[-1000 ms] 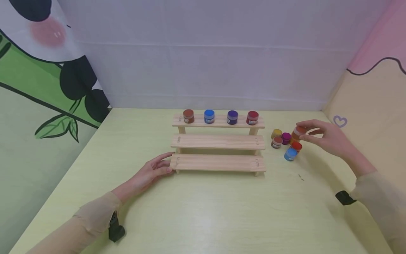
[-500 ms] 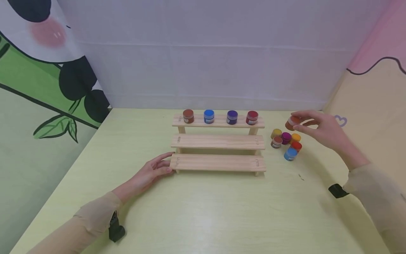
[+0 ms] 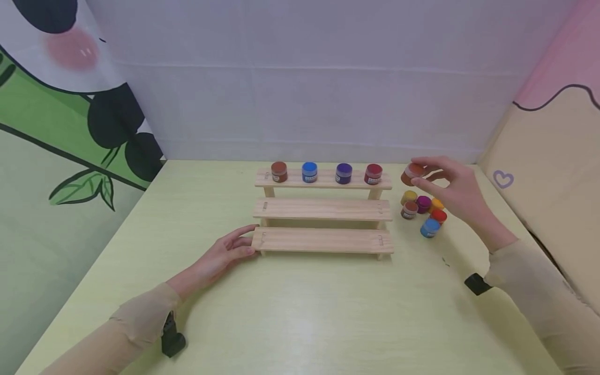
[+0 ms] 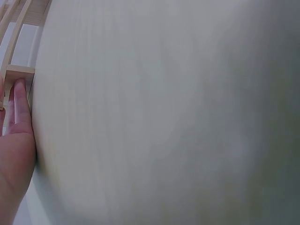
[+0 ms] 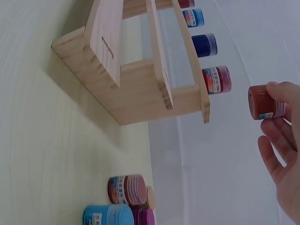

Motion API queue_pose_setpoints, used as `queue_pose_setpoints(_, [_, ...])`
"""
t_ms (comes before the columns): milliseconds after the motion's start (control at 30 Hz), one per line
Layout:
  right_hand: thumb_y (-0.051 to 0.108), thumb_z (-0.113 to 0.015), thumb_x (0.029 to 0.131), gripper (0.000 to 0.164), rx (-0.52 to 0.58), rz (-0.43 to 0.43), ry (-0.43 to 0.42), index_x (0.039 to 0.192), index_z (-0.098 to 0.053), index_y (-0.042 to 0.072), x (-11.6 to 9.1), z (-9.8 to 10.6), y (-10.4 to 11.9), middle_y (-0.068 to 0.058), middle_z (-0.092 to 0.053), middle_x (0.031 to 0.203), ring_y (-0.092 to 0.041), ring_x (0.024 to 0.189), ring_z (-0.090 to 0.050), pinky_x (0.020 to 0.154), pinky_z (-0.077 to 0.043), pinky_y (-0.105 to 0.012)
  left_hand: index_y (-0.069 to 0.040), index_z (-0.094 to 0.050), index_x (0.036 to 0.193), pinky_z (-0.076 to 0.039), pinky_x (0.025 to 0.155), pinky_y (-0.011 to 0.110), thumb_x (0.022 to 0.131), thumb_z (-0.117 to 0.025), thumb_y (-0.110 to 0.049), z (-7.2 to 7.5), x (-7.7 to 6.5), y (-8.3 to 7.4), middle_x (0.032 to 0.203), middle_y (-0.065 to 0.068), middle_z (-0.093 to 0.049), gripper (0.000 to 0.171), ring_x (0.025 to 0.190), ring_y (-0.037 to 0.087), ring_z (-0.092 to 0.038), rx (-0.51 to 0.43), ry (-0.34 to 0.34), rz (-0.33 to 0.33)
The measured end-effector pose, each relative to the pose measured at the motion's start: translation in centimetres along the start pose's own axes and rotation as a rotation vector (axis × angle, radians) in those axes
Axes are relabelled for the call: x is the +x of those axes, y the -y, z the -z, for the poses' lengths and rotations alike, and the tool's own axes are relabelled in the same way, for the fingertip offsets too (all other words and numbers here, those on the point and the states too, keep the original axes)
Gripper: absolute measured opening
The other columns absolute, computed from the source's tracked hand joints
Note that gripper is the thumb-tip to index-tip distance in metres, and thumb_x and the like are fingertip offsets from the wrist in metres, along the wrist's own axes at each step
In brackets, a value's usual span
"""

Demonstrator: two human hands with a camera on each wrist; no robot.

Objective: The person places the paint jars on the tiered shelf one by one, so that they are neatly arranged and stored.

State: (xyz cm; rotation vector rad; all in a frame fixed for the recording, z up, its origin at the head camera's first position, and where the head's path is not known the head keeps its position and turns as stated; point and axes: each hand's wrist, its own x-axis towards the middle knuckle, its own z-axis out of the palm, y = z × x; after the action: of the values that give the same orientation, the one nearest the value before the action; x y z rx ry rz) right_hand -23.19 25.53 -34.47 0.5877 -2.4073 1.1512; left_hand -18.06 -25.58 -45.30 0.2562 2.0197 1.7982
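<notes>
A reddish-brown paint jar is pinched between the thumb and fingers of my right hand, in the air right of a three-tier wooden rack's top step. In the right wrist view this paint jar is tilted on its side. My left hand holds the left end of the rack's lowest step; in the left wrist view its fingers reach under that step's end. Brown, blue, purple and dark red paint jars stand in a row on the top step.
Below the right hand, several paint jars cluster on the table: a yellow jar, a magenta jar, an orange jar, a brown jar, a red jar and a blue jar. A pale wall rises behind.
My right hand has lifted the reddish-brown paint jar from above the cluster and moved it left, toward the rack. The left hand and the rack have stayed put.
</notes>
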Motion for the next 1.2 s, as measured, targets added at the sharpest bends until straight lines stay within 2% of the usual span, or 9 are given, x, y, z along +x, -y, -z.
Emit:
queue_pose_setpoints(167, [0.013, -0.075, 0.088, 0.044, 0.015, 0.009, 0.021, 0.130, -0.065, 0.017, 0.3, -1.5, 2.2, 0.023, -0.064, 0.109, 0.004, 0.097, -0.059, 0.079, -0.048, -0.005, -0.018, -0.026, 0.157, -0.051, 0.097, 0.019, 0.098, -0.061, -0.019, 0.0, 0.0, 0.0, 0.131, 0.002, -0.062, 0.068, 0.116, 0.006, -0.063, -0.010, 0.002, -0.005])
queue_pose_setpoints(300, [0.015, -0.075, 0.088, 0.042, 0.038, 0.003, 0.039, 0.129, -0.066, 0.018, 0.7, -2.8, 3.7, 0.010, -0.068, 0.110, 0.004, 0.094, -0.060, 0.078, -0.050, -0.007, -0.018, -0.028, 0.156, -0.051, 0.097, 0.020, 0.098, -0.061, -0.018, -0.1, 0.0, 0.0, 0.131, 0.003, -0.062, 0.067, 0.115, 0.007, -0.063, -0.009, -0.004, -0.002])
queue_pose_setpoints(467, [0.014, -0.074, 0.089, 0.041, 0.063, 0.040, 0.058, 0.129, -0.066, 0.017, 1.1, -4.4, 5.2, -0.004, -0.069, 0.113, 0.003, 0.093, -0.059, 0.077, -0.051, -0.009, -0.019, -0.028, 0.156, -0.051, 0.097, 0.019, 0.098, -0.062, -0.019, -0.1, -0.1, -0.1, 0.139, 0.011, -0.057, 0.067, 0.115, 0.007, -0.063, 0.007, -0.015, 0.008])
queue_pose_setpoints(733, [0.019, -0.074, 0.090, 0.040, 0.075, 0.014, 0.120, 0.129, -0.066, 0.017, 1.7, -7.1, 7.0, -0.002, -0.069, 0.110, -0.007, 0.091, -0.063, 0.077, -0.053, -0.014, -0.020, -0.027, 0.157, -0.050, 0.098, 0.018, 0.098, -0.063, -0.021, -0.2, -0.3, -0.3, 0.144, 0.017, -0.052, 0.069, 0.117, 0.007, -0.062, 0.010, -0.012, 0.016])
queue_pose_setpoints(967, [0.017, -0.075, 0.088, 0.039, 0.086, 0.087, 0.166, 0.126, -0.067, 0.011, 2.2, -9.2, 8.6, -0.006, -0.072, 0.111, -0.016, 0.095, -0.066, 0.069, -0.054, -0.019, -0.019, -0.027, 0.156, -0.051, 0.097, 0.019, 0.098, -0.062, -0.020, -0.3, -0.4, -0.5, 0.140, 0.013, -0.055, 0.068, 0.116, 0.007, -0.063, 0.000, -0.008, 0.007])
queue_pose_setpoints(1200, [0.020, -0.075, 0.089, 0.042, 0.127, 0.113, 0.233, 0.129, -0.066, 0.013, 2.8, -11.2, 9.8, -0.003, -0.072, 0.111, -0.017, 0.099, -0.067, 0.072, -0.057, -0.026, -0.018, -0.028, 0.156, -0.051, 0.097, 0.020, 0.097, -0.063, -0.019, -0.3, -0.5, -0.4, 0.141, 0.014, -0.055, 0.069, 0.116, 0.007, -0.063, -0.013, -0.016, 0.010])
